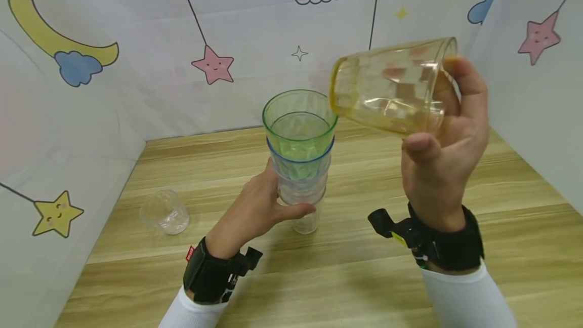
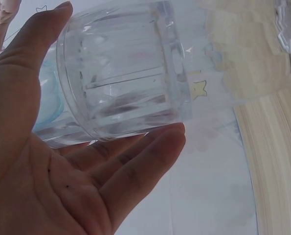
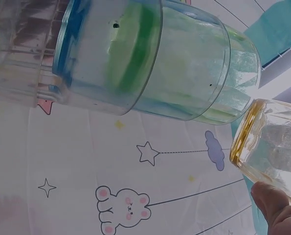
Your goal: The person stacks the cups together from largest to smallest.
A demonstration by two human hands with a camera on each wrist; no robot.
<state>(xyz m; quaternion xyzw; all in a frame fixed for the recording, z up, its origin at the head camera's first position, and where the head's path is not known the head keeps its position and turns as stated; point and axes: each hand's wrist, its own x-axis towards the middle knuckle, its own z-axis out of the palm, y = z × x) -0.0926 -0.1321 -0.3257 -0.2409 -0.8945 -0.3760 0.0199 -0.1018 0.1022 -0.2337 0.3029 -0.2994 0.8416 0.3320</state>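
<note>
A nested stack of cups is in my left hand [image 1: 257, 206], whose thumb and fingers grip it around its lower clear cup [image 2: 125, 73]. At the top of the stack is a green cup [image 1: 298, 148], mouth up, set in a blue-rimmed cup [image 1: 302, 168] with clear cups below. My right hand [image 1: 448, 151] holds a yellow cup [image 1: 382, 90] by its rim end, thumb below and fingers over the edge. It is tipped nearly sideways, its base beside the green cup's rim; I cannot tell whether they touch.
On the left of the wooden table [image 1: 364, 277] sits another clear cup [image 1: 173, 219], apart from the stack. White cloth walls [image 1: 255, 24] printed with stars, moons and clouds enclose the table at the back and both sides.
</note>
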